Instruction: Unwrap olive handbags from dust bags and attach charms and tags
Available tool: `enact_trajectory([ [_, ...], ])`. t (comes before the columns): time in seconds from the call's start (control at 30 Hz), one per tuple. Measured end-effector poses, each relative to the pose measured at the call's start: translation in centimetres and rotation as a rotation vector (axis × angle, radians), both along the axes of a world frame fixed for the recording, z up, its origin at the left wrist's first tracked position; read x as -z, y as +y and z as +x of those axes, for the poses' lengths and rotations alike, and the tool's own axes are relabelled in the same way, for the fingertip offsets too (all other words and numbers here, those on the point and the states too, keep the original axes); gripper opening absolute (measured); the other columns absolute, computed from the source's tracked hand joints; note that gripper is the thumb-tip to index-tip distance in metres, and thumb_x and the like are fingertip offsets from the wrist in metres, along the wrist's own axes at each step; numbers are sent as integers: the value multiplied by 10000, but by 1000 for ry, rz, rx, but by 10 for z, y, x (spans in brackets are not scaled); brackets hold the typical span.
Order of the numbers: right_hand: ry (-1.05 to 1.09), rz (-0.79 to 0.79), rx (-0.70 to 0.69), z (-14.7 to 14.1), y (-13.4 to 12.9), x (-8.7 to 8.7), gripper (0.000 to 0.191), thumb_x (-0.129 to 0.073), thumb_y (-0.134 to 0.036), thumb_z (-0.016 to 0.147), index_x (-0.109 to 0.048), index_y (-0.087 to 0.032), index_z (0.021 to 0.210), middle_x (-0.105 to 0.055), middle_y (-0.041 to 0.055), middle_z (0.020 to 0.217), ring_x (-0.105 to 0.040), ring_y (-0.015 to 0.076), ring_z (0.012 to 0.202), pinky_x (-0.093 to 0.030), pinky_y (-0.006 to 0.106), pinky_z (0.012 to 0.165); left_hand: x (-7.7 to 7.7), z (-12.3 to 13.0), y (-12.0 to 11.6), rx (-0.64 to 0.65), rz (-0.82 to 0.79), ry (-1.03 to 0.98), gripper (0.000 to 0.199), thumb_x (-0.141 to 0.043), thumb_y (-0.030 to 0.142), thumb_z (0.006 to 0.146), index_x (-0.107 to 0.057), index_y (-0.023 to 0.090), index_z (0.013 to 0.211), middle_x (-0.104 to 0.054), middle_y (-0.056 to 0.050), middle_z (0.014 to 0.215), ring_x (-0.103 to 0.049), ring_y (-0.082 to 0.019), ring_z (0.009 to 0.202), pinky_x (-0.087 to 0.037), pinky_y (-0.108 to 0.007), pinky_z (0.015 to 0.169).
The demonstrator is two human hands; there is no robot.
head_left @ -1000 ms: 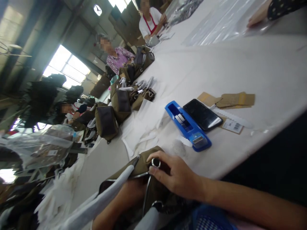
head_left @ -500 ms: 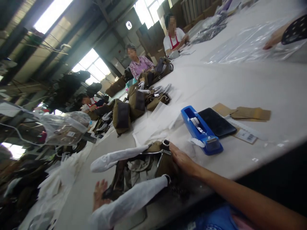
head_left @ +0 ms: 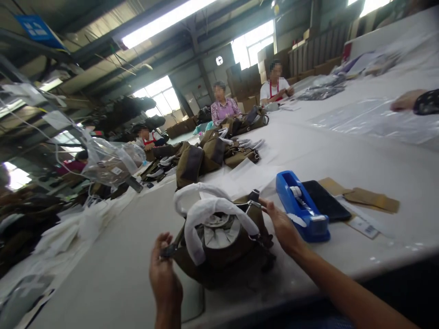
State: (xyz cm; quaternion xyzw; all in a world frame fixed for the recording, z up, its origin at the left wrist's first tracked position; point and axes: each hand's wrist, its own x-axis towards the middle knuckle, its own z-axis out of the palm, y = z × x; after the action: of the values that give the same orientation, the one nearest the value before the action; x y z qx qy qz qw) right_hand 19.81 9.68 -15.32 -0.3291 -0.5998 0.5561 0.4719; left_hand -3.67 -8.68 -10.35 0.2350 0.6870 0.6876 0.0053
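A dark olive handbag (head_left: 226, 265) stands on the table in front of me with its top unzipped, and pale lining shows inside. Both of its handles (head_left: 219, 208) are wrapped in white paper and arch up over the opening. My left hand (head_left: 166, 276) is closed on the dark tab at the bag's left end. At the other end, my right hand (head_left: 283, 228) grips the bag beside the zipper end and metal ring; some of its fingers are hidden behind the bag. A blue tape dispenser (head_left: 302, 208) stands just right of my right hand.
Beyond the dispenser lie a black tablet-like slab (head_left: 324, 201), brown tags (head_left: 372, 199) and a barcode label (head_left: 363, 227). More olive bags (head_left: 212, 153) are piled farther back. Co-workers sit beyond them. Another person's hand (head_left: 408, 100) rests by clear plastic (head_left: 370, 119) at right.
My left hand has gone from open beside the bag to holding its left end. The handles now stand upright instead of lying out leftward. My view has shifted left and up.
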Motion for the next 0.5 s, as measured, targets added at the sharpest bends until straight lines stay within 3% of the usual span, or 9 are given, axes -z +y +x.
enact_trajectory([
  [0.07,-36,53,11,8,4,-18,663,-360,-686,995,-629,-203,1362,-690,116,1259,-638,302,1143,-534,428,937,-27,2,-6,-86,65,140,389,-729,347,841,-672,205,1199,-709,-39,1137,-668,-203,1090,-526,-347,1009],
  [0.13,-103,115,-37,11,11,-39,613,-474,-668,959,-674,-200,1302,-723,104,1158,-665,288,1019,-541,383,835,-61,6,-6,-1,66,315,302,-699,335,881,-690,190,1147,-733,-39,1065,-708,-189,981,-571,-335,928],
  [0.2,-156,144,-86,10,19,-56,507,-602,-623,902,-764,-186,1102,-750,83,1000,-665,275,921,-520,361,805,-95,13,3,243,-97,449,231,-678,323,898,-723,183,1077,-763,-43,993,-734,-191,899,-597,-304,855],
  [0.3,-143,109,-112,5,25,-65,433,-688,-587,842,-783,-165,858,-739,60,829,-654,253,830,-511,335,757,-129,24,29,799,-503,623,184,-663,250,879,-772,188,1013,-786,-54,975,-743,-216,902,-597,-289,825],
  [0.4,-62,-1,-152,2,21,-59,485,-662,-611,844,-772,-144,916,-738,66,847,-669,239,797,-538,320,679,-134,39,67,1161,-602,783,291,-578,191,924,-738,186,1167,-757,-82,1144,-733,-220,977,-583,-304,867],
  [0.5,30,-134,-196,1,15,-53,531,-666,-628,827,-754,-127,978,-745,89,884,-695,240,786,-575,330,652,-119,58,102,1319,-566,950,299,-564,233,981,-695,214,1250,-711,-86,1262,-715,-209,1042,-564,-302,910],
])
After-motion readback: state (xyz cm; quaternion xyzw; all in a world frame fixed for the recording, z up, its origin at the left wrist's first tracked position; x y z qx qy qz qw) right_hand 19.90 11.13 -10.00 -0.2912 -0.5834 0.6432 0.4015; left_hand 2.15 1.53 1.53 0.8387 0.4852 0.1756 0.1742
